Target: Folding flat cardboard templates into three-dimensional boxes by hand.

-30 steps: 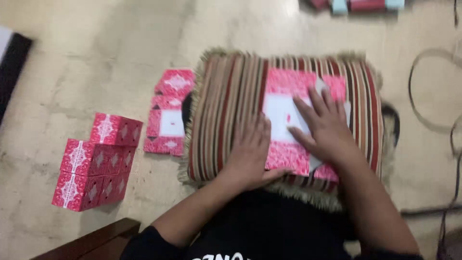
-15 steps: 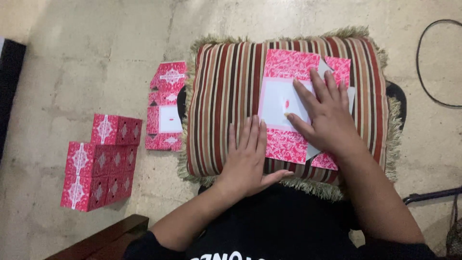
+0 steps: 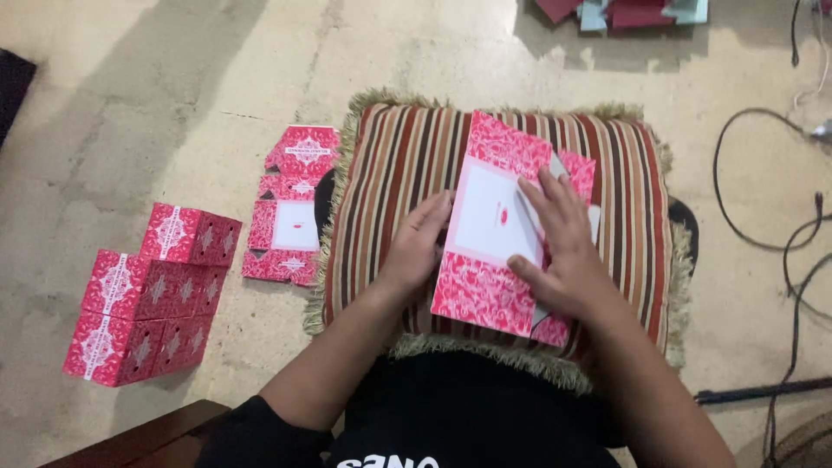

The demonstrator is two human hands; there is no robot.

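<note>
We see a flat pink carton blank (image 3: 485,234) with a white panel lying on a striped cushion (image 3: 390,173). Our right hand (image 3: 563,251) presses flat on it; our left hand (image 3: 416,247), fingers open, touches its nine o'clock edge. Folded pink boxes (image 3: 147,295) stand stacked on the floor at nine o'clock, another flat blank (image 3: 290,208) between.

A striped fringed fabric cushion (image 3: 390,199) lay on the pale concrete floor (image 3: 130,113), directly before the person. On the cushion lay a flat pink patterned cardboard box blank (image 3: 494,234). The left hand (image 3: 420,243) rested on the cushion, touching the blank's left edge; the right hand (image 3: 559,243) lay on top of the blank. Left of the cushion, partly tucked under its edge, sat a stack of flat pink cardboard blanks (image 3: 290,208). Further left stood a cluster of folded pink cardboard boxes (image 3: 147,295). Black cables (image 3: 780,243) ran on the floor to the right.
</note>
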